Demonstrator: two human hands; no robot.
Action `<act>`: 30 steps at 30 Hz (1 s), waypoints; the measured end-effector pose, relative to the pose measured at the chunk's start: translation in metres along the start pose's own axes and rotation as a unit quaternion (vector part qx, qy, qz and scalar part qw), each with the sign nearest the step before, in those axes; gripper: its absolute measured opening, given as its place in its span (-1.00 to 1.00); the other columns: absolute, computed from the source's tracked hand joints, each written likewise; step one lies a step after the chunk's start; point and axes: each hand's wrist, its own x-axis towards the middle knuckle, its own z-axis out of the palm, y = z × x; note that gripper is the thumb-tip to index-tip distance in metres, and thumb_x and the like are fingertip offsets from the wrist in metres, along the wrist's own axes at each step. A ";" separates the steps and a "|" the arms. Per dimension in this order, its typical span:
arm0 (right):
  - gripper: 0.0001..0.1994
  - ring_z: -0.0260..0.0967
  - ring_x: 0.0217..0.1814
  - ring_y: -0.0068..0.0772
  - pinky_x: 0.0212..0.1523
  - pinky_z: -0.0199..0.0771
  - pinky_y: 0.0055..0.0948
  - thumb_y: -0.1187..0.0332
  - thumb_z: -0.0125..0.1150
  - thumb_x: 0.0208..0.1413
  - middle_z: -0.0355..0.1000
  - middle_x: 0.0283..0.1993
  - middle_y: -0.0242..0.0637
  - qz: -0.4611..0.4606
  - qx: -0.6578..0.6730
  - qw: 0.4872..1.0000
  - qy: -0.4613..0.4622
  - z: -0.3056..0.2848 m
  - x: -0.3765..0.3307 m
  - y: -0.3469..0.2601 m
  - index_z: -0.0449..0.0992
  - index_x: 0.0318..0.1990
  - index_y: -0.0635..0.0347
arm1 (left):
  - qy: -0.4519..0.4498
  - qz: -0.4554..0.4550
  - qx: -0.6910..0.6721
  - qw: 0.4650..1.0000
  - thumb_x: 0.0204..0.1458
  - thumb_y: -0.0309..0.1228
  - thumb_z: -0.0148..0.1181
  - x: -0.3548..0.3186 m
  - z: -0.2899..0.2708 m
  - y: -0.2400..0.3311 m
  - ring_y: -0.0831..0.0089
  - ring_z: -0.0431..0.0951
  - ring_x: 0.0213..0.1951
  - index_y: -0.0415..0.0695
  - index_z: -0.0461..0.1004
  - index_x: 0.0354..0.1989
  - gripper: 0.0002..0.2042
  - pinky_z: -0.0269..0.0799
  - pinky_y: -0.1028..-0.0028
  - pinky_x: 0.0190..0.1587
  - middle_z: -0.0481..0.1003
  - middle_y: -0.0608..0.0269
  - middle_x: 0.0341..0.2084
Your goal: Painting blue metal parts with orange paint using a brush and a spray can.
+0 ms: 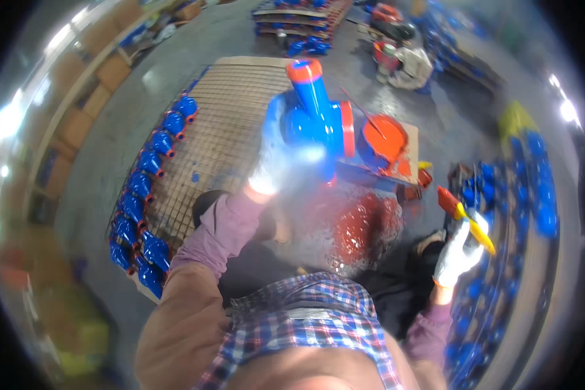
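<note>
Gripping a blue valve body [315, 123] with orange flanges, the gloved left hand [276, 156] is holding it up above the floor. The gloved right hand [458, 253] is closing around a yellow-handled brush [465, 218] with an orange tip, near the orange paint bucket [383, 140] and beside a mesh rack [227, 136] lined with blue valves [146, 188].

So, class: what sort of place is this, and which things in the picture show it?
Probably a factory paint area. The left hand holds up a blue cast fitting, the right hand a paintbrush, beside an orange paint bucket and rows of blue fittings.
</note>
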 end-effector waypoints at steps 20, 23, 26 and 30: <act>-0.75 0.40 -0.32 -0.18 -0.27 0.43 -0.31 0.68 0.25 0.02 0.44 -0.27 -0.10 -0.363 -0.138 0.881 -0.271 0.098 0.048 -0.017 0.52 -0.11 0.35 | 0.374 -0.143 -0.352 0.846 0.08 -0.11 0.22 -0.093 -0.246 -0.056 0.27 0.56 -0.19 -0.11 0.38 0.07 -0.54 0.56 0.17 -0.10 0.52 0.18 -0.14; -0.74 0.39 -0.37 -0.22 -0.33 0.41 -0.36 0.69 0.25 0.02 0.44 -0.30 -0.11 -0.383 -0.126 0.871 -0.279 0.102 0.046 -0.013 0.52 -0.10 0.35 | 0.417 -0.246 -0.132 0.865 0.03 -0.39 0.31 -0.145 -0.268 -0.052 0.35 0.60 -0.20 -0.23 0.38 0.03 -0.59 0.59 0.34 -0.17 0.51 0.19 -0.11; -0.72 0.37 -0.39 -0.25 -0.35 0.40 -0.39 0.70 0.26 0.00 0.42 -0.36 -0.14 -0.391 -0.152 0.864 -0.279 0.104 0.043 -0.007 0.52 -0.09 0.35 | 0.433 -0.361 0.164 0.810 -0.24 -0.29 0.53 -0.179 -0.287 -0.042 0.33 0.59 -0.17 -0.39 0.20 0.15 -0.20 0.59 0.34 -0.16 0.48 0.01 -0.08; -0.71 0.44 -0.31 -0.21 -0.27 0.45 -0.38 0.62 0.19 0.08 0.51 -0.25 -0.10 -0.313 -0.144 0.888 -0.305 0.104 0.041 -0.004 0.52 0.00 0.31 | 0.329 -0.417 0.450 0.718 -0.44 -0.19 0.58 -0.212 -0.331 -0.056 0.30 0.57 -0.14 -0.47 0.18 0.13 -0.04 0.56 0.37 -0.16 0.50 -0.08 -0.15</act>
